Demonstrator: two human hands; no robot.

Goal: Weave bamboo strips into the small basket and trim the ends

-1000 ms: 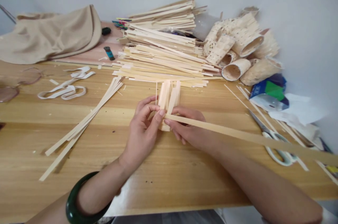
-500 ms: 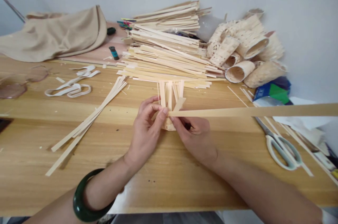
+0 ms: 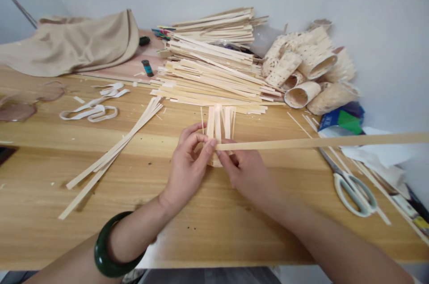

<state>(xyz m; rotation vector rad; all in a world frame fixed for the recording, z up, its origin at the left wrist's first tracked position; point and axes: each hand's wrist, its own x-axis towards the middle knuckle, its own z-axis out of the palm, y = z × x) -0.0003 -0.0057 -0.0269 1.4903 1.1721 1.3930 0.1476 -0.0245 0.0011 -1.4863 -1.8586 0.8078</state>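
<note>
My left hand (image 3: 188,165) and my right hand (image 3: 246,170) meet at the middle of the wooden table (image 3: 214,230). Between them stands a small bundle of upright pale wood strips (image 3: 219,123), fanned at the top. My left fingers pinch the bundle from the left. My right fingers pinch the near end of a long flat strip (image 3: 318,142) that runs level to the right edge of the view and crosses the bundle. A dark green bangle (image 3: 107,255) is on my left wrist.
A big pile of strips (image 3: 211,69) lies behind the hands, woven cylinders (image 3: 311,74) to its right. Loose long strips (image 3: 114,150) lie at the left, white loops (image 3: 90,112) beyond them. Scissors (image 3: 353,185) lie at the right, a tan cloth (image 3: 73,47) at the back left.
The long strip swung up from a downward slant to level, then held. Both hands stayed at the bundle, whose strips spread and stood more upright.
</note>
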